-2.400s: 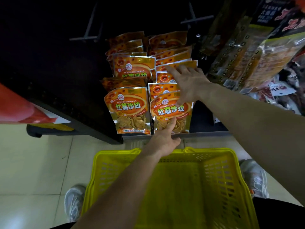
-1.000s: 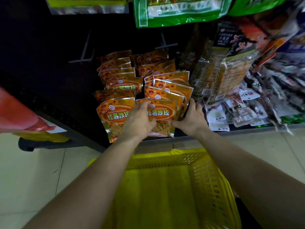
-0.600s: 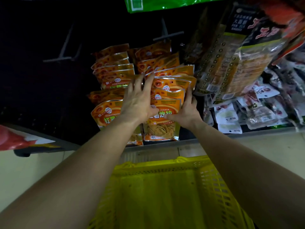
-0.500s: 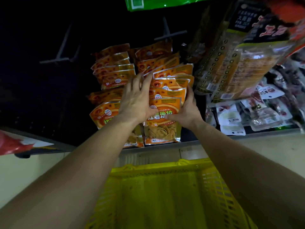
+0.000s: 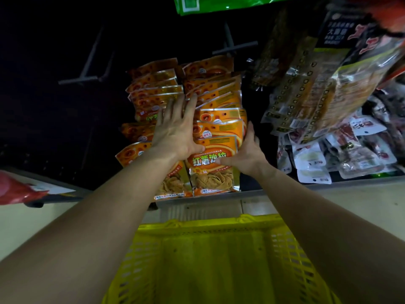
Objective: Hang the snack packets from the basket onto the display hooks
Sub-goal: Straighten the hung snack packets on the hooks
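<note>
Stock: snack packets (image 5: 213,181), orange, 2 hanging columns beneath a bare display hook (image 5: 235,46), above the yellow basket (image 5: 208,223). Hands: left grip (image 5: 177,132) wide, fingers straight and spread, pressed flat across both columns; right grip (image 5: 243,154) holding the right column's front packets, thumb on the face, fingers along the edge.

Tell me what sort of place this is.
Most likely a shop aisle, at a snack display. Identical orange snack packets hang in rows, bare display hooks jut out above them, more packaged goods crowd the right, and a yellow shopping basket sits below.
</note>
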`<act>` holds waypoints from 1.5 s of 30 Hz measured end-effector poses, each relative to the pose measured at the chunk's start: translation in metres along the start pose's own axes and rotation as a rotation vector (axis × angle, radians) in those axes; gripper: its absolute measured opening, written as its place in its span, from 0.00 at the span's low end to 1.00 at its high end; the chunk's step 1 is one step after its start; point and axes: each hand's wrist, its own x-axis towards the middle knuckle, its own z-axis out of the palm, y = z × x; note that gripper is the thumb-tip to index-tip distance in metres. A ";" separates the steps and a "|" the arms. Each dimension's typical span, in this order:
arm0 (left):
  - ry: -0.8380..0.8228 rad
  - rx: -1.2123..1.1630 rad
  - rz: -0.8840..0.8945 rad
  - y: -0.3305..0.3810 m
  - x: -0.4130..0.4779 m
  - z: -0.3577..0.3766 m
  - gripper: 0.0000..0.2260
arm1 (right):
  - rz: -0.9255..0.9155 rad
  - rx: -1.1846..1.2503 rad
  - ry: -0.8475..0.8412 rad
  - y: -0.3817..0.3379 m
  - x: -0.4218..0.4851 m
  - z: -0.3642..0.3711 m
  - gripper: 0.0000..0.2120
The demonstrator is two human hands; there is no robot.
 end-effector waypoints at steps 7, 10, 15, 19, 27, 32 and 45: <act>0.008 -0.046 0.010 0.005 0.004 -0.001 0.63 | -0.047 0.179 -0.106 -0.002 0.004 0.003 0.55; 0.009 -0.034 0.008 0.005 0.006 -0.003 0.63 | -0.068 0.197 -0.146 0.000 0.002 -0.005 0.59; -0.007 0.015 0.024 0.010 0.013 -0.005 0.65 | -0.077 0.095 0.031 -0.005 0.001 -0.018 0.74; -0.037 0.039 0.036 0.008 0.023 -0.007 0.66 | -0.096 0.201 -0.136 -0.017 0.014 -0.017 0.71; -0.058 0.013 0.067 0.002 0.025 -0.008 0.63 | -0.207 0.219 -0.219 -0.029 0.022 -0.013 0.61; -0.085 -0.055 0.075 0.000 0.031 -0.011 0.64 | -0.239 0.111 -0.044 -0.030 0.016 -0.028 0.65; -0.053 -0.153 0.116 -0.026 0.046 -0.014 0.55 | -0.280 -0.132 -0.146 -0.059 0.043 -0.045 0.69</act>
